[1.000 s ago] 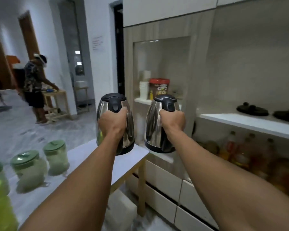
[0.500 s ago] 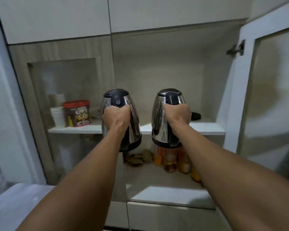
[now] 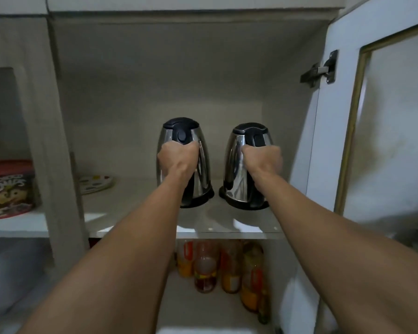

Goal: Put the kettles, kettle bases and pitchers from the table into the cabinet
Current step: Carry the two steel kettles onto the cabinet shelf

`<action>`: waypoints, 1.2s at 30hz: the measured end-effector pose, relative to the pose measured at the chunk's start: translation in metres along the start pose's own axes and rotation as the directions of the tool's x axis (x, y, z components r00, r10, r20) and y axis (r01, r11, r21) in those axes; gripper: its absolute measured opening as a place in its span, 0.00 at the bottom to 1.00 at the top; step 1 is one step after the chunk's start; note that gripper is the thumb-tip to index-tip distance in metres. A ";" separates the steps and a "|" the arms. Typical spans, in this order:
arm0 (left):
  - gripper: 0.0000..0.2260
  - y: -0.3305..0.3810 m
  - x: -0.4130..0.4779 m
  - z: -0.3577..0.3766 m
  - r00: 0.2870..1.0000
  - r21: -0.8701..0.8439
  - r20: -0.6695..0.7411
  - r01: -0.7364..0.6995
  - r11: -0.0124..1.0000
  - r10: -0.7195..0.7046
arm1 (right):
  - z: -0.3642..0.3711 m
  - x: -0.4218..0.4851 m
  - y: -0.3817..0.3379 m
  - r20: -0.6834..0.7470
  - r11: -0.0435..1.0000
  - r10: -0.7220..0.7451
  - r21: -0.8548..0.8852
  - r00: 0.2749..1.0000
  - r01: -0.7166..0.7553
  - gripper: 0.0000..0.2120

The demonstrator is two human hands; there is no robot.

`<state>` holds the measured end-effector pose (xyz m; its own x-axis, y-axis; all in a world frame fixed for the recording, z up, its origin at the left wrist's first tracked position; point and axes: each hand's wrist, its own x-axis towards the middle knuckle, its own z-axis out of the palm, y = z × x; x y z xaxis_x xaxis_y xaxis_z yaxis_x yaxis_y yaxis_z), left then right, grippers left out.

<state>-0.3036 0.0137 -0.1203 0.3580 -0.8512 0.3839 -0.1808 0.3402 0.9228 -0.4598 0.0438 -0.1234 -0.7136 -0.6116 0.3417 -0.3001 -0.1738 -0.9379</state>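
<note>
With left hand (image 3: 176, 159) curled round left kettle (image 3: 200, 174) handle and right hand (image 3: 263, 159) round right kettle (image 3: 234, 172), now sets both on shelf (image 3: 227, 225) beneath fists, no longer midair; remains only to release.

Two kettles side by side, not touching, at the middle of the cabinet's upper shelf (image 3: 135, 208): the left kettle (image 3: 200, 169) gripped by the left hand (image 3: 176, 156), the right kettle (image 3: 234, 169) by the right hand (image 3: 263, 157). A plate (image 3: 95, 184) lies at the shelf's rear left corner. Bottles (image 3: 227, 268) stand on the lower shelf (image 3: 191, 309) beneath, and the open cabinet door (image 3: 372, 116) is at right.
</note>
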 end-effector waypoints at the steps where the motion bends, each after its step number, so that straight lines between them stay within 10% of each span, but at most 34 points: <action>1: 0.14 -0.004 0.008 0.013 1.000 -0.001 0.003 0.000 1.000 0.000 | 0.005 0.013 0.004 0.017 1.000 0.008 0.013 1.000 -0.008 0.09; 29: 0.14 -0.093 0.150 0.130 0.987 0.100 0.122 0.091 0.991 -0.103 | 0.124 0.152 0.073 0.053 0.989 0.132 -0.080 0.990 -0.128 0.21; 36: 0.08 -0.093 0.153 0.116 0.989 0.144 0.100 0.091 0.985 -0.106 | 0.126 0.143 0.071 0.107 0.984 0.137 -0.133 0.985 -0.122 0.11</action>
<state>-0.3382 -0.1943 -0.1516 0.2815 -0.9183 0.2785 -0.2777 0.1998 0.9397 -0.5038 -0.1531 -0.1490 -0.6758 -0.7088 0.2020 -0.2926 0.0065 -0.9562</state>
